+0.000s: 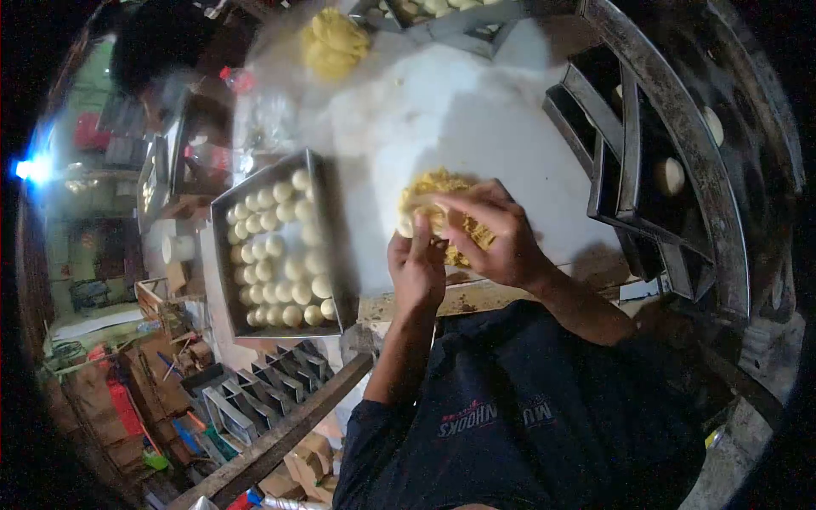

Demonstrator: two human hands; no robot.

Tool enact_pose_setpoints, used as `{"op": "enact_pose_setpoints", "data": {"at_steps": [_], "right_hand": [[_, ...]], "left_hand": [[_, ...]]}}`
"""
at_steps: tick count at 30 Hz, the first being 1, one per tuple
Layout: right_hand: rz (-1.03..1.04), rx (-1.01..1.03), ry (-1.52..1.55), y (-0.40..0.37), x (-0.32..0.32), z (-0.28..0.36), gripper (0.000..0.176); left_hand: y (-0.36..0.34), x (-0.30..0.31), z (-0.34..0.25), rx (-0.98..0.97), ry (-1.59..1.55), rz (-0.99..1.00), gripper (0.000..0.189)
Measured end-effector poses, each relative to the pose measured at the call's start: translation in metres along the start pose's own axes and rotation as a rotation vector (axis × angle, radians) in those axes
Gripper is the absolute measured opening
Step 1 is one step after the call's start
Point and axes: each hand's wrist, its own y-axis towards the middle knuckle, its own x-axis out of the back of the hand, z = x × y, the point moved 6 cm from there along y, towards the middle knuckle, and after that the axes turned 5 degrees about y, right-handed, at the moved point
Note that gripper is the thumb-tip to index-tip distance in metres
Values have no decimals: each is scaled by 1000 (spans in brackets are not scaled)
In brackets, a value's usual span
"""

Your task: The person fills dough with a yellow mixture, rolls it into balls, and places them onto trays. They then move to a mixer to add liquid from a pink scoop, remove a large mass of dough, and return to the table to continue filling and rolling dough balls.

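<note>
My left hand (416, 263) is closed around a small piece of pale dough (405, 223), thumb up along its side. Just right of it, my right hand (500, 234) reaches across with the index finger stretched over the dough and the other fingers apart from it; its fingertips are blurred. Beneath and behind both hands lies a heap of crumbly yellow filling (438, 180) on the white worktop (501, 127). Left of my hands, a metal tray (331, 289) holds rows of round pale dough balls (293, 268).
A lump of yellow dough (334, 44) sits at the back of the worktop, near another metal tray (459, 38) of pale pieces. Stacked metal tins (608, 136) stand at the right. Low at left are more metal moulds (255, 391) beside a wooden rail (280, 433).
</note>
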Motion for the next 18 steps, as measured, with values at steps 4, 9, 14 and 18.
{"op": "enact_pose_setpoints", "data": {"at_steps": [4, 9, 14, 18], "right_hand": [[-169, -164, 429, -8, -6, -11, 24], [-247, -59, 384, -6, -16, 44, 28], [-266, 299, 36, -17, -39, 137, 18], [-65, 588, 210, -41, -71, 203, 19]], "left_hand": [[-22, -1, -31, -326, -195, 151, 47], [-59, 3, -39, -792, 694, 32, 53], [-128, 41, -72, -960, 766, -91, 62], [-186, 106, -86, -837, 45, 137, 79]]}}
